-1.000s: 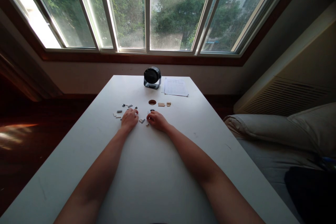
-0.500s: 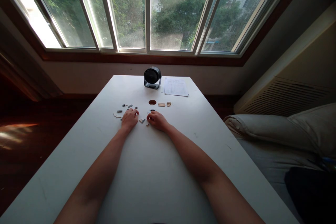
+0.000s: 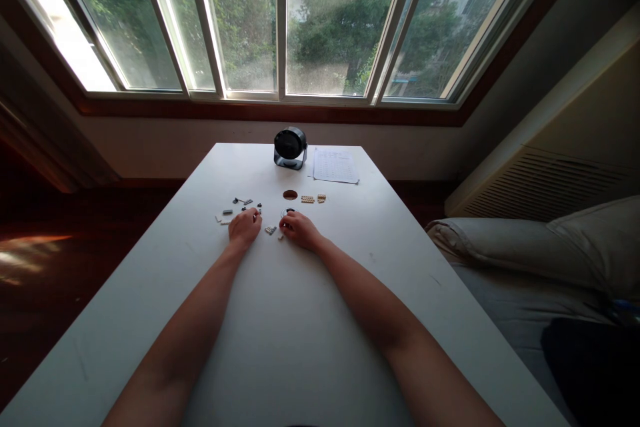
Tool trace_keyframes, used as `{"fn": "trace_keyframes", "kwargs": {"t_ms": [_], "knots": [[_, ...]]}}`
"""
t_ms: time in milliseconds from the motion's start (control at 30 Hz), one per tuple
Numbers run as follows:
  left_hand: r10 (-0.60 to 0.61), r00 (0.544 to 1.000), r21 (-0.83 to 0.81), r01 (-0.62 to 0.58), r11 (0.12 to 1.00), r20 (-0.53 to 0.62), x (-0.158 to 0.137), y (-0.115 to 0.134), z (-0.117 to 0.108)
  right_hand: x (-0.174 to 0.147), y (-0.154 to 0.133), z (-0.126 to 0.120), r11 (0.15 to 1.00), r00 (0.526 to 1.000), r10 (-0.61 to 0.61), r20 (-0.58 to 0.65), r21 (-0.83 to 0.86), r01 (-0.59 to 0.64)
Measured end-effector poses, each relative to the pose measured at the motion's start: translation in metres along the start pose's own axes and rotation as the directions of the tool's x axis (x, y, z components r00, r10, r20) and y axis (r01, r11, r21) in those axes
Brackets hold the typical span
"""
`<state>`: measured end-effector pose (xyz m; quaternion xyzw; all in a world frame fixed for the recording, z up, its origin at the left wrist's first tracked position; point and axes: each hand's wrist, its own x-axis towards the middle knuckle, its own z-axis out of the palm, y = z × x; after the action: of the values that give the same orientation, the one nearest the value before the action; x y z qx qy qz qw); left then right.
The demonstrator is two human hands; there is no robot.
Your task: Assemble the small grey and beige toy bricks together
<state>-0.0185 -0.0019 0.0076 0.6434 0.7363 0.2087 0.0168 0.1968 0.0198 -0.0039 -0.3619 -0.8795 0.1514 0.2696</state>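
My left hand point(image 3: 245, 225) rests on the white table with its fingers curled together; what they hold, if anything, is too small to make out. Around it lie small grey and dark pieces that look like toy building parts, among them a grey bar point(image 3: 228, 212) and a dark piece point(image 3: 259, 205). My right hand point(image 3: 301, 229) is closed too, fingertips bent down at a small round white-and-dark piece point(image 3: 287, 212) that it partly hides. Between the hands sits a little cluster of grey and tan parts point(image 3: 271, 230), with a tan piece point(image 3: 281, 237) near my right fingertips.
Two groups of tan studded pieces point(image 3: 307, 199) lie beyond my right hand, beside a round hole point(image 3: 290, 195) in the table point(image 3: 320, 320). Farther back stand a small black fan-like device point(image 3: 290, 147) and a printed paper sheet point(image 3: 336, 165). A sofa point(image 3: 500, 247) adjoins the right.
My left hand has shifted slightly left and its fingers have drawn in, uncovering small dark pieces beyond it. My right hand has stayed almost still.
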Motion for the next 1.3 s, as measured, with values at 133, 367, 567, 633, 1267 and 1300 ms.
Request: {"fn": "trace_keyframes", "kwargs": {"t_ms": [133,367,567,633,1267,1300], "knots": [[0.117,0.993,-0.062,-0.118,0.991,-0.014,0.0008,0.0006,0.0001,-0.0001,-0.0003,-0.0001,1.0,1.0,-0.002,-0.003,0.005,0.002],[0.208,0.976,-0.084,-0.213,0.973,-0.066,0.0036,-0.0032,0.0015,0.0002,-0.0001,-0.0001,1.0,1.0,0.004,0.003,0.004,-0.004],[0.216,0.975,-0.044,-0.218,0.975,-0.044,0.0036,-0.0054,0.0043,0.0,-0.0008,-0.0004,1.0,1.0,0.011,0.007,-0.007,-0.011],[0.209,0.977,-0.038,-0.211,0.977,-0.049,0.0035,-0.0057,0.0049,0.0001,-0.0011,-0.0004,1.0,1.0,0.012,0.009,-0.007,-0.012],[0.129,0.986,-0.015,-0.131,0.991,-0.104,0.0031,-0.0087,0.0055,0.0008,-0.0009,0.0005,1.0,1.0,0.013,0.001,-0.012,-0.013],[0.126,0.986,-0.02,-0.129,0.991,-0.11,0.0031,-0.0089,0.0057,0.0006,-0.0009,0.0004,1.0,1.0,0.01,0.0,-0.012,-0.01]]}}
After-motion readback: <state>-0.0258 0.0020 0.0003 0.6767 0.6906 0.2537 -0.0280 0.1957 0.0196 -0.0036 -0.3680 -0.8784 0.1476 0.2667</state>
